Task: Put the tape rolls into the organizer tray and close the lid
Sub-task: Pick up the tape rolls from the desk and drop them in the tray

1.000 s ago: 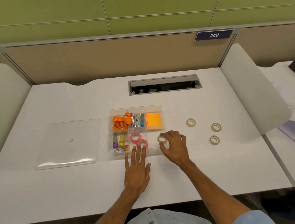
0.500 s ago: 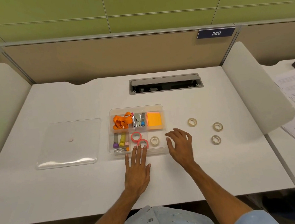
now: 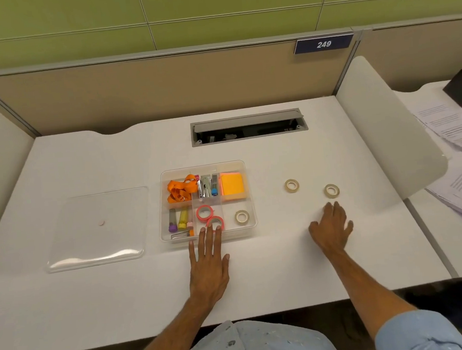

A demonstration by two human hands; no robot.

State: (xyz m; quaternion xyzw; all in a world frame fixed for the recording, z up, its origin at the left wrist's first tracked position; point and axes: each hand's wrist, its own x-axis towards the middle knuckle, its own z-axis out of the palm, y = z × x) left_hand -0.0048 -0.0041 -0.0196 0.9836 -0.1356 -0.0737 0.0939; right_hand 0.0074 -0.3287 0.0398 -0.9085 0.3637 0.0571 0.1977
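reaching with spread, empty fingers (image 3: 328, 210), the right hand (image 3: 331, 229) nears a light, rigid tape roll (image 3: 331, 190) at right of frame, best pinched across its rim.

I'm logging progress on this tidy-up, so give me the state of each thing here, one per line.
organizer tray: open, no lid on
lid: flat on the desk, left of the tray
pink tape rolls: in the tray
beige tape roll: in the tray
two beige tape rolls: loose on the desk
left hand: flat, fingertips at the tray
right hand: over a spot on the desk, contents unseen
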